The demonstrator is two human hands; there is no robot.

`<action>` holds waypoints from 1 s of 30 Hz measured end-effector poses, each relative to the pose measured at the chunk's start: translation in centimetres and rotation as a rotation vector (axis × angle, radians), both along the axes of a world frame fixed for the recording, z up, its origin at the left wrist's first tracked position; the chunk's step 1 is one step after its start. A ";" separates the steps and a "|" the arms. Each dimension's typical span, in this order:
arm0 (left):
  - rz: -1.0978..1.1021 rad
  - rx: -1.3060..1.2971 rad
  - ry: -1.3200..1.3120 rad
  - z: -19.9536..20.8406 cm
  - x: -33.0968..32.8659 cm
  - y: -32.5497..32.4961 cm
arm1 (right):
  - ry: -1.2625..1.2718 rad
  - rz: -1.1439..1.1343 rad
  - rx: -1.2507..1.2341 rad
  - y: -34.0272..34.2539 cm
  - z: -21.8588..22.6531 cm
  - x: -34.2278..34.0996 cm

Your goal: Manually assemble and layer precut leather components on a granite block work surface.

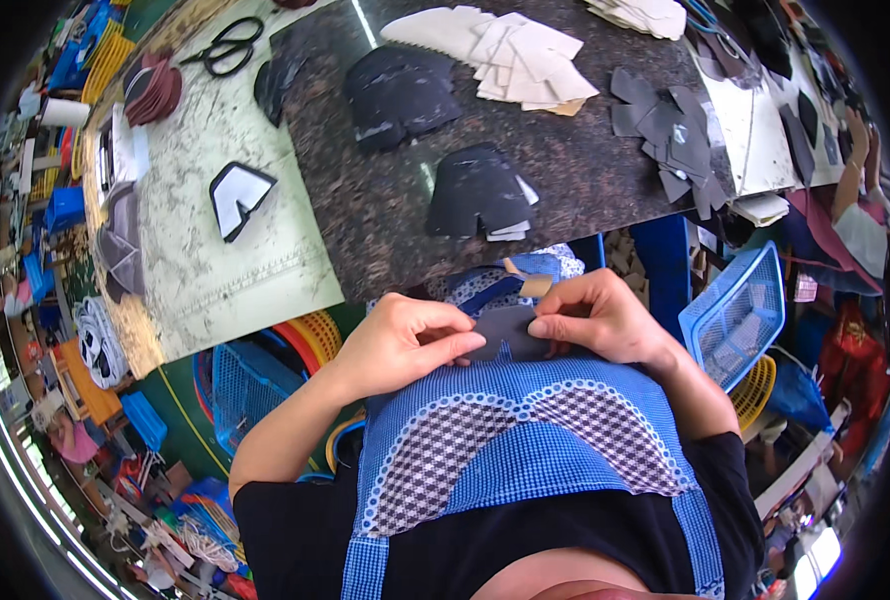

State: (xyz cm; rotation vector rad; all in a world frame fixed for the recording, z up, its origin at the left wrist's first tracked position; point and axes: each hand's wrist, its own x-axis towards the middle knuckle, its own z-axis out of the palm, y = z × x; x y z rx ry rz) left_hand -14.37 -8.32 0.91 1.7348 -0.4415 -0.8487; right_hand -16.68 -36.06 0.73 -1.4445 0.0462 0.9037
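Note:
Close to my apron, both hands grip a dark grey flat piece [511, 330] with a small notch in its lower edge. My left hand [405, 345] pinches its left end between thumb and fingers. The right end is pinched by my right hand [603, 318]. Just beyond, on the dark speckled tabletop [375, 235], lies a stack of black notched pieces [477, 190] with white layers showing at its lower right. Another black stack [400, 95] sits farther back. A black-edged white notched piece [239, 200] rests on the pale board to the left.
Cream pieces [525, 60] are fanned at the back, with grey pieces [680, 145] heaped at the right. Black-handled scissors [230, 47] and maroon pieces [152, 90] lie on the pale board [265, 245]. A blue basket [735, 310] stands by my right arm. Another person's arm [851, 165] shows at far right.

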 end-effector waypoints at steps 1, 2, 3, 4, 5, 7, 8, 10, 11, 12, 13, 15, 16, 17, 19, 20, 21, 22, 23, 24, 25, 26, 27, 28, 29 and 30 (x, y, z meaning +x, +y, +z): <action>0.111 -0.022 0.126 0.4 0.0 0.3 | -0.017 0.029 0.002 0.4 0.1 0.8; 0.217 -0.048 0.249 0.8 0.3 0.4 | -0.050 -0.026 -0.021 0.9 1.0 2.1; 0.332 -0.107 0.279 1.3 1.1 0.3 | -0.088 -0.073 -0.044 1.5 1.8 3.8; 0.367 -0.063 0.213 1.4 2.5 0.1 | -0.199 -0.121 -0.113 2.0 1.9 5.2; 0.400 -0.021 0.148 1.2 3.9 -0.1 | -0.310 -0.169 -0.184 2.5 1.9 6.3; 0.425 0.016 0.073 -0.3 5.0 -0.1 | -0.330 -0.142 -0.268 3.7 1.3 7.8; 0.420 0.032 0.066 -1.1 5.0 0.0 | -0.348 -0.123 -0.351 4.1 1.0 8.1; 0.415 0.045 0.067 -1.9 5.0 0.0 | -0.342 -0.126 -0.362 4.2 0.6 8.2; 0.414 0.064 0.066 -2.2 5.1 0.0 | -0.337 -0.125 -0.364 4.3 0.3 8.3; 0.414 0.062 0.073 -2.3 5.1 -0.1 | -0.332 -0.123 -0.368 4.3 0.1 8.3; 0.412 0.071 0.069 -2.2 5.2 -0.2 | -0.337 -0.150 -0.359 4.2 -0.1 8.2; 0.408 0.079 0.069 -1.8 5.7 -0.4 | -0.340 -0.178 -0.354 4.2 -0.6 8.2; 0.368 0.174 0.072 -1.2 6.1 -0.6 | -0.402 -0.157 -0.415 4.2 -0.9 8.2; 0.326 0.268 0.073 -1.0 6.4 -0.8 | -0.465 -0.137 -0.476 4.2 -1.1 8.2; 0.314 0.331 -0.285 -1.6 6.2 -0.9 | -0.651 -0.098 -0.608 4.1 -0.8 8.5; 0.302 0.390 -0.644 -1.9 5.8 -0.8 | -0.724 -0.094 -0.661 3.8 -0.3 8.6; 0.300 0.379 -0.656 -2.1 5.6 -0.3 | -0.802 -0.091 -0.715 3.2 0.1 9.0; 0.387 0.318 -0.702 -2.6 5.6 0.6 | -0.625 -0.152 -0.604 1.5 0.0 9.7; 0.475 0.255 -0.745 -2.8 5.6 0.9 | -0.662 -0.213 -0.498 -0.6 -0.2 10.8; 0.456 0.277 -0.708 -1.4 6.1 0.5 | -0.735 -0.291 -0.562 -1.9 0.0 12.5; 0.452 0.266 -0.714 -0.3 6.9 -0.7 | -0.804 -0.365 -0.622 -2.8 0.8 13.5; 0.311 0.188 -0.957 0.3 8.4 -2.8 | -0.956 -0.315 -0.686 -3.1 0.6 15.3; 0.158 0.107 -1.199 0.8 9.7 -4.6 | -1.109 -0.267 -0.747 -3.0 0.4 17.4; 0.060 0.212 -1.231 0.8 10.8 -6.1 | -1.205 -0.148 -0.835 -2.8 0.0 19.1; 0.057 0.305 -1.240 0.6 12.3 -7.2 | -1.198 -0.027 -0.909 -2.9 -1.1 20.9; 0.042 0.334 -1.283 0.0 13.9 -7.6 | -1.241 -0.025 -0.875 -3.0 -2.4 22.1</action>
